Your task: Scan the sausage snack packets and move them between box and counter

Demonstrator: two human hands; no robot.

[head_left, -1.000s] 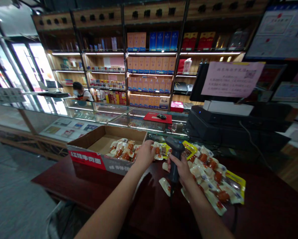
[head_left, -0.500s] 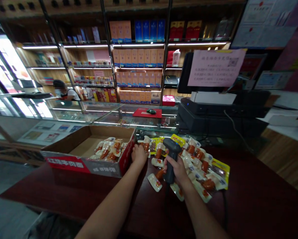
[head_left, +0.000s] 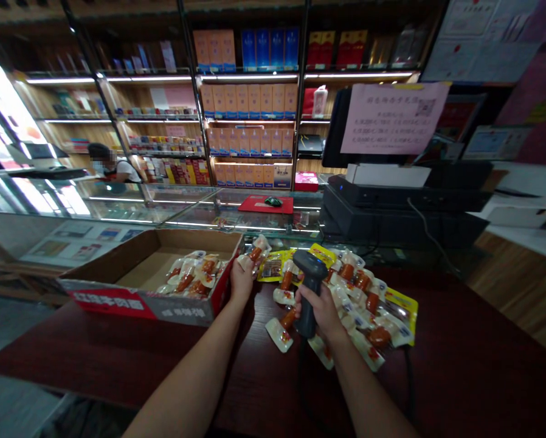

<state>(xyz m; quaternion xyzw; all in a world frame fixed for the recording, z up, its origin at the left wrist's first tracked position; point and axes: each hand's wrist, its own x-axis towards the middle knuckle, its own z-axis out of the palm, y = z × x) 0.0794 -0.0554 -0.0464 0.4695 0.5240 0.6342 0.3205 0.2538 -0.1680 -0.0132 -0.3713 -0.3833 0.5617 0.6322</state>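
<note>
Head view: two bare forearms reach forward over a dark red-brown wooden worktop (head_left: 118, 359). The right hand (head_left: 322, 309) wraps the grip of a black handheld barcode scanner (head_left: 308, 274). Its fingers are closed tight round it, and the scanner head is up, pointing away from the person. The left hand (head_left: 241, 278) sits just beside the right wall of an open brown cardboard box with a red printed front (head_left: 118, 299). Its fingers pinch a clear plastic packet with an orange-red sausage inside (head_left: 257, 249), held off the worktop at the box's near right corner. A loose pile of similar sausage packets (head_left: 368, 304), some yellow-edged, lies on the worktop around the scanner and off to the right. A smaller heap of boxed packets (head_left: 191, 275) lies at the right end of the box.

Behind the worktop is a glass display counter (head_left: 131, 210), carrying a flat red mat (head_left: 255, 205) with a dark mouse (head_left: 273, 201) on it. Right of that is a black till terminal (head_left: 391, 216) with a pink paper notice (head_left: 394, 118) stuck on the back of the screen. Farthest back are lit wooden shelves (head_left: 118, 79) with rows of orange cartons (head_left: 248, 100). A person (head_left: 109, 167) is behind the glass counter at far left.
</note>
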